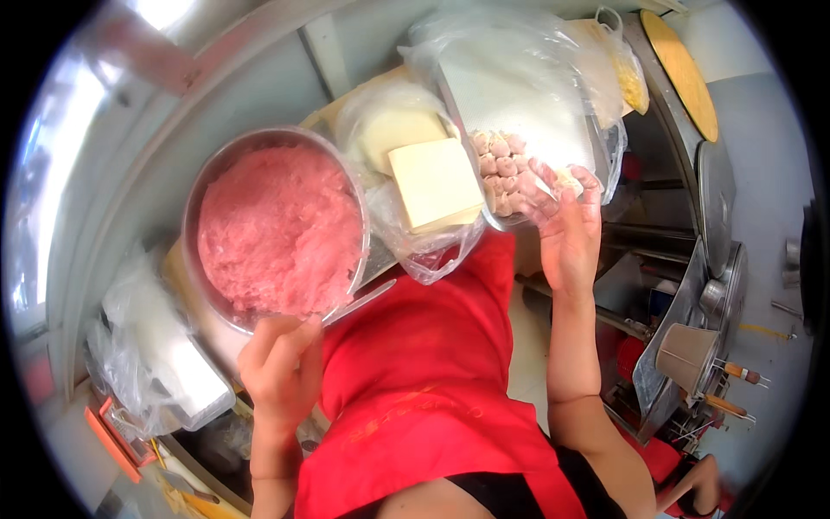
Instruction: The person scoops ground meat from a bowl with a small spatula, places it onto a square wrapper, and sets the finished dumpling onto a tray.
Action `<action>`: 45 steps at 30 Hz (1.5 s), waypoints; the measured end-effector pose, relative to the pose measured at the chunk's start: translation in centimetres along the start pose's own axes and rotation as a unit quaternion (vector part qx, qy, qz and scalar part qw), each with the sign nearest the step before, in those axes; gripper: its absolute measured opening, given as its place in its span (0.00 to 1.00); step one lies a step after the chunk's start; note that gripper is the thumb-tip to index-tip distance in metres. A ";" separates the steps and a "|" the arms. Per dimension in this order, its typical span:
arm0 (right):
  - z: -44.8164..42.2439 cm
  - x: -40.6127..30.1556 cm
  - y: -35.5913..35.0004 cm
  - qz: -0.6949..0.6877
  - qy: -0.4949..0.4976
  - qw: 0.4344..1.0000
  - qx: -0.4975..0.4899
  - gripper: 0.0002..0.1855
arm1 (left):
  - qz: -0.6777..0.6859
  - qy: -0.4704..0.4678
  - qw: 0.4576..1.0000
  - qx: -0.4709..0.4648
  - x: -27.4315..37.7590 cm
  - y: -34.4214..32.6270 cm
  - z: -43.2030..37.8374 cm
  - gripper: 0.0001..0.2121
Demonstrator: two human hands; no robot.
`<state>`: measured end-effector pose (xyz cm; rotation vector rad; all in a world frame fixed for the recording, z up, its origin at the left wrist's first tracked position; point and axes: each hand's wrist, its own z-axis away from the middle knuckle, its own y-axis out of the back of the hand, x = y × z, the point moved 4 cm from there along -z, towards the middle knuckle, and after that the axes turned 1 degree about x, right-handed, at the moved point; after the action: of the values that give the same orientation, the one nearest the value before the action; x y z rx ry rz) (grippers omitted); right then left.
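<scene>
A large metal bowl (358,214) of pink minced meat (279,227) stands before me on the left. At its near rim, my left hand (282,370) grips a thin flat metal spatula (363,301) that points away to the right. Square pale dough wrappers (438,181) lie stacked on an opened plastic bag (428,253) right of the bowl. My right hand (564,220) holds a small folded dumpling (567,181) in its fingertips. Just left of those fingers, rows of filled dumplings (499,165) sit at the near-left corner of a white mesh-textured tray (519,97).
Clear plastic (493,32) covers the tray's far end. On the left is a plastic-wrapped white tray (188,376). Metal shelving (648,233), a round wooden board (681,71) and wooden-handled strainers (687,360) stand at right. Another person's arm (690,483) shows at lower right.
</scene>
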<state>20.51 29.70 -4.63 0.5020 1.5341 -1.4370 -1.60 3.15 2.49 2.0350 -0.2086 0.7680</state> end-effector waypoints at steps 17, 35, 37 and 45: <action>3.9 5.3 -7.4 0.251 -0.109 0.933 -0.234 0.13 | 0.031 0.037 0.999 0.001 -1.0 0.4 0.9 0.09; 6.0 6.5 -13.4 0.543 0.130 0.738 -0.378 0.08 | 0.083 0.101 0.988 0.081 -3.1 2.6 2.7 0.11; 6.2 6.4 -13.8 0.549 0.161 0.714 -0.403 0.09 | 0.090 0.110 0.986 0.088 -3.3 2.6 3.0 0.11; 6.6 6.0 -15.1 0.570 0.047 0.714 -0.404 0.10 | 0.150 0.145 0.973 0.102 -3.7 2.7 3.4 0.10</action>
<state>7.74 18.40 -0.54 0.7506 1.3009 0.2477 -4.24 -1.68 0.90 2.0766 -0.2826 1.3121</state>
